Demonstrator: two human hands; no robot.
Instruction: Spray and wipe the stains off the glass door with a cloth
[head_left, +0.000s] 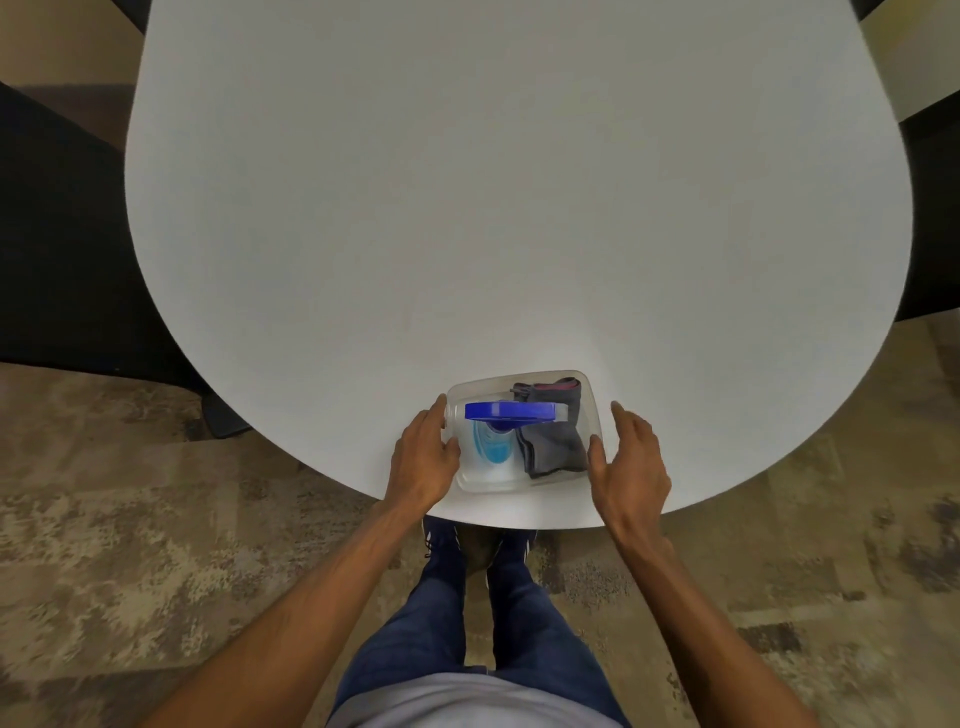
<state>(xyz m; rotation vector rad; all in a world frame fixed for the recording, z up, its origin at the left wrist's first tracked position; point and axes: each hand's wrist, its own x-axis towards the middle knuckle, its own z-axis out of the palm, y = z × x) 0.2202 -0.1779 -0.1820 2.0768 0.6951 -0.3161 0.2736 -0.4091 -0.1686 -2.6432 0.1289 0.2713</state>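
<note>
- a clear plastic tub (589, 395) sits at the near edge of the white worktop (493, 208), low in the frame, right of centre.
- inside it, a spray bottle (496, 434) with a blue head and blue liquid stands on the left; a folded grey cloth (553, 441) lies just beside it on the right.
- the left hand (423, 457) rests against the tub's left wall, fingers loosely spread.
- the right hand (631, 467) is at the tub's right wall, fingers spread, thumb on the rim.
- patterned carpet (156, 493) fills the lower frame.

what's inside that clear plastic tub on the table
The tub holds a spray bottle with a blue trigger head and blue liquid, and a folded grey cloth beside it. The bottle's head overlaps the cloth; anything beneath either stays hidden.
</note>
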